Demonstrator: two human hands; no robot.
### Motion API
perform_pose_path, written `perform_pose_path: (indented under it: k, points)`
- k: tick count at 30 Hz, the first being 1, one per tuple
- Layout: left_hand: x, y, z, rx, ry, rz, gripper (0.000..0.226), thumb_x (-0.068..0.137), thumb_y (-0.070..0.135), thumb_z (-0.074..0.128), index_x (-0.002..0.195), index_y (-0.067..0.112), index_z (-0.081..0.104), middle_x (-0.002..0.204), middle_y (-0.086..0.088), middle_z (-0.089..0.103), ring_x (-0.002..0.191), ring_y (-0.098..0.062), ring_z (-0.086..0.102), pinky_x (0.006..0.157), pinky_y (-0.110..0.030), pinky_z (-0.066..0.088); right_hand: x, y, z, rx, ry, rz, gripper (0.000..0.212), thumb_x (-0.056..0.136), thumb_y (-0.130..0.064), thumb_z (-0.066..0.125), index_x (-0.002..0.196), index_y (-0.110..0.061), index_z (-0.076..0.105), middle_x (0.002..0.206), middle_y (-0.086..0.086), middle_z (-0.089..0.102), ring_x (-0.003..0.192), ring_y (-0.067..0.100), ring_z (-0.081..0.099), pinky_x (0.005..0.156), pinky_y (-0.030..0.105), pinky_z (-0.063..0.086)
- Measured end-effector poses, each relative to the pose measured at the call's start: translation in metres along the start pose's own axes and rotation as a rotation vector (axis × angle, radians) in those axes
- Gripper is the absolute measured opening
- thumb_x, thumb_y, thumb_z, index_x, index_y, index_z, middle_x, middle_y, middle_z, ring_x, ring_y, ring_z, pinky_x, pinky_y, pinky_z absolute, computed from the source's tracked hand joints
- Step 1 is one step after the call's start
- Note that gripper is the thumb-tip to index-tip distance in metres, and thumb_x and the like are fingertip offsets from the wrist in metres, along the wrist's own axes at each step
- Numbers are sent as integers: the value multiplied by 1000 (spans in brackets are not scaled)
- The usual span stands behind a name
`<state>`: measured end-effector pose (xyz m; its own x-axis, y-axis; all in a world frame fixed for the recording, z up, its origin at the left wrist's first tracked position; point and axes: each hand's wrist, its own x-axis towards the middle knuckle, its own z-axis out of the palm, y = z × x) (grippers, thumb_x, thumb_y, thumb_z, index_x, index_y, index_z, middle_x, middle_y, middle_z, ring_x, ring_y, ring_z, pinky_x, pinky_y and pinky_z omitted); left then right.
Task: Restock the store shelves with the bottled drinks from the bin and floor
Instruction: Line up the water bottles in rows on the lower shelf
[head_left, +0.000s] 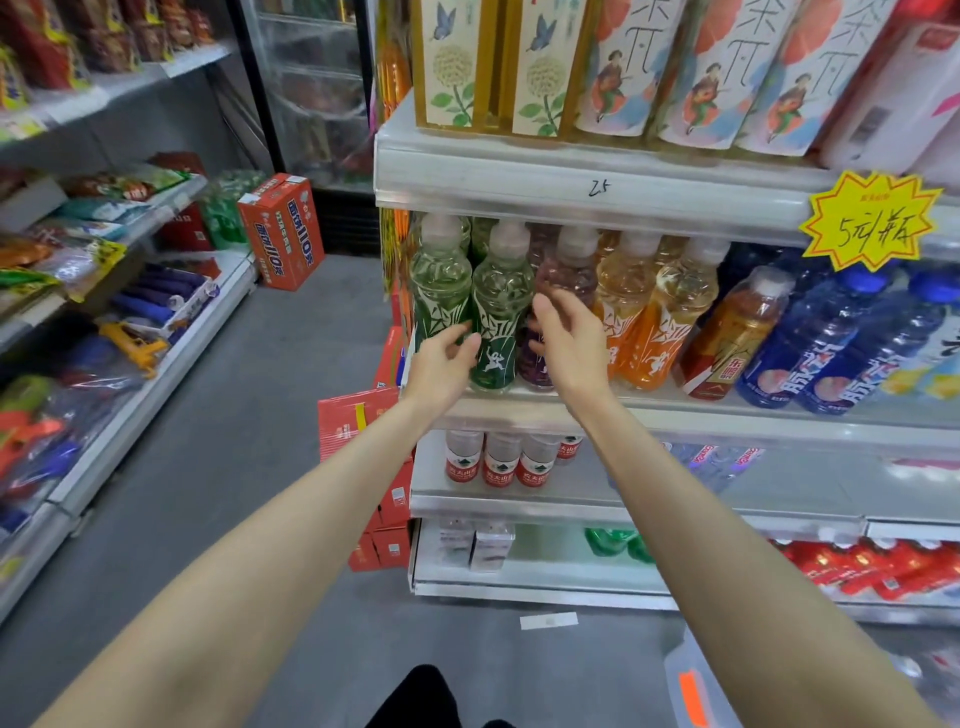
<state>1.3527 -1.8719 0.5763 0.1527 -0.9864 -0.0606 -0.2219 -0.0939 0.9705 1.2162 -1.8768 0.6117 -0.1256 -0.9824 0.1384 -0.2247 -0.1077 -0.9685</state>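
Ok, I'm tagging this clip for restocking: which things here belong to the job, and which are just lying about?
Job: left hand, right hand, green bottle, purple bottle, orange bottles, drinks shelf.
Lying about: orange carton, snack shelves, yellow price star, paper slip on the floor.

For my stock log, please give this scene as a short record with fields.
place: store aisle, drinks shelf
left hand: at green bottle, grip unclear
right hand: open, before purple bottle, holds nothing
same row: orange bottles, blue bottles
shelf below: few water bottles
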Motion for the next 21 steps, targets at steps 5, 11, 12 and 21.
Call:
perform_pose_path:
  k: [5, 11, 12, 21]
  points:
    - [-5, -9, 7, -166, -58, -74, 49, 100, 41, 38, 142, 16, 41, 136, -7, 51, 120, -22, 54, 106, -41, 42, -16, 18, 11, 41, -149, 198, 78, 82, -72, 35, 142, -24, 44, 141, 1, 51, 127, 22, 51, 109, 49, 38]
    - [0, -17, 9, -208, -128, -125, 59, 96, 59, 26, 147, 29, 31, 145, -13, 43, 127, -25, 49, 101, -34, 43, -14, 24, 15, 223, -269, 315, 57, 101, -52, 16, 148, -24, 31, 150, 11, 39, 133, 30, 43, 98, 32, 36]
    - [1, -18, 9, -214, -138, -129, 61, 95, 60, 24, 147, 30, 30, 146, -15, 42, 128, -26, 48, 102, -34, 42, -13, 25, 15, 243, -274, 312, 57, 101, -51, 14, 149, -23, 30, 150, 11, 38, 134, 30, 42, 96, 30, 35]
    - [10, -14, 12, -211, -150, -171, 65, 94, 62, 22, 149, 28, 24, 147, -12, 41, 131, -24, 45, 106, -36, 38, 2, 29, 22, 267, -287, 316, 58, 101, -54, 15, 150, -25, 26, 153, 8, 34, 140, 27, 34, 109, 36, 30]
